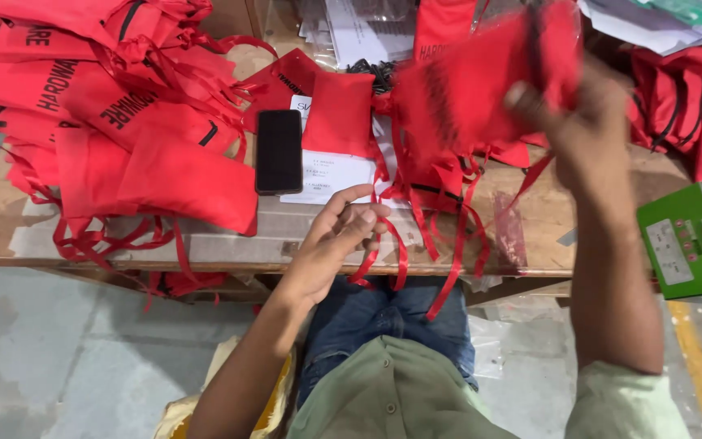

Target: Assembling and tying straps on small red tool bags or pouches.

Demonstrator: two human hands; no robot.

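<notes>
Taking the black phone (279,151) on the wooden table (546,219) as the marker: to its left lay a heap of red cloth bags (115,106) with black lettering, their ribbons spilling over the table's front edge. Just below and to the right of the phone, the left hand (331,244) hovered at the table edge, palm up, fingers loosely spread, with one red ribbon (383,236) running past the fingertips; whether it pinched that ribbon I could not tell. Well to the right of the phone and higher, the right hand (574,114) was closed on a red bag (481,89), lifted off the table. The bag hung up and to the right of the open left hand, its ribbons trailing down towards it. The right hand was plainly the nearer one. Motion blurred the raised bag and right fingers; a green card (684,244) sat cut off at the far right.
</notes>
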